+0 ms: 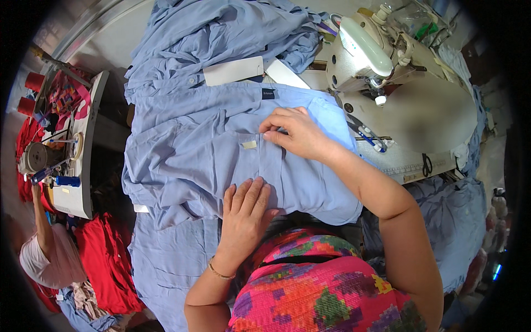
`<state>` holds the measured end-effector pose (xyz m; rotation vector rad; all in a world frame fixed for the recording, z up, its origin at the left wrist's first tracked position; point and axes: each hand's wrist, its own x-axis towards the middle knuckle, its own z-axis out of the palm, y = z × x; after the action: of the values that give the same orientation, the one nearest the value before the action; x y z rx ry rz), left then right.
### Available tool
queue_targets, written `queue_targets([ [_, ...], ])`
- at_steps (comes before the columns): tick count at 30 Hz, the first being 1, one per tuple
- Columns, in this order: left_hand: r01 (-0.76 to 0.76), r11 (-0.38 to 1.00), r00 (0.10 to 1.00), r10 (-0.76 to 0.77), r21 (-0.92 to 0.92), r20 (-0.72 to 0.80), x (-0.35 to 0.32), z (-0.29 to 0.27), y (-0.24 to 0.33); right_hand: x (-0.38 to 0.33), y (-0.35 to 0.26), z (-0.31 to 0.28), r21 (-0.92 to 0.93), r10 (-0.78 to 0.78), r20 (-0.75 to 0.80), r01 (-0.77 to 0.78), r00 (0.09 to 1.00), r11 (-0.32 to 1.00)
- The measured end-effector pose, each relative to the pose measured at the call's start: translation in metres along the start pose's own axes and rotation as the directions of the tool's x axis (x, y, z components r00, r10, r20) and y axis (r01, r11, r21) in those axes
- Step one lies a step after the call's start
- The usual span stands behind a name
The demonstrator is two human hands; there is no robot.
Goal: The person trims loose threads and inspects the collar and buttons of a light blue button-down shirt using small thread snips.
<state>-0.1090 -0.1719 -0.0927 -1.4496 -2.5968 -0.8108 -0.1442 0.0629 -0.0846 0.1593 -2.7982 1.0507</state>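
"Light-blue garment [188,149], spread out in front of the person: where exactly does it lie?"

"On the bench [395,161], creased in places, its near edge close to the person's bright patterned top [326,288]. A small dark label [268,94] sits by its far edge, and a pale yellow sticker [250,145] lies near the middle."

"What is the left hand [246,210] doing?"

"Resting palm down on the near part of the cloth, fingers stretched out, grasping nothing. A thin bracelet [222,273] circles that wrist."

"And the right hand [287,131]?"

"It lies farther up the cloth, just right of the sticker, fingers bent and thumb near the forefinger, beside a fold. Whether cloth is pinched between them, I cannot tell."

"What surrounds the garment?"

"Beyond it is a heap of similar blue cloth [232,30], with two white cards [233,71] [287,73] at the near side. To the right stand a sewing machine [359,52], then blue-handled snips [369,135] and a pair of black-handled scissors [427,165] on the bench."

"Anyone else?"

"A co-worker [52,257] at far left, arm raised toward another bench [83,171], with red cloth [108,265] hanging nearby."
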Motion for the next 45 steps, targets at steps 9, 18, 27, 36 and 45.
queue_targets([
  [9, -0.002, 1.000, 0.999, 0.001, -0.022, -0.044, -0.002, 0.004, -0.001, 0.002, -0.002, 0.000, -0.038, 0.000, 0.048, 0.002, 0.999, 0.999],
  [18, 0.007, 0.999, 0.995, -0.011, -0.038, -0.099, -0.003, 0.007, 0.000, 0.004, -0.005, 0.010, -0.004, 0.047, -0.037, -0.048, 0.998, 0.999],
  [27, 0.009, 1.000, 0.996, -0.011, -0.023, -0.091, -0.004, 0.008, 0.001, 0.002, -0.006, 0.014, -0.061, 0.041, -0.073, -0.045, 0.997, 0.997],
  [36, 0.016, 0.997, 0.992, -0.026, -0.077, -0.123, -0.004, 0.009, 0.001, 0.002, 0.003, 0.008, 0.033, 0.039, -0.065, -0.037, 0.997, 0.999],
  [45, 0.011, 0.997, 0.994, -0.019, -0.080, -0.108, -0.006, 0.008, 0.000, 0.028, -0.014, 0.005, -0.089, -0.071, 0.186, 0.088, 0.980, 0.992],
])
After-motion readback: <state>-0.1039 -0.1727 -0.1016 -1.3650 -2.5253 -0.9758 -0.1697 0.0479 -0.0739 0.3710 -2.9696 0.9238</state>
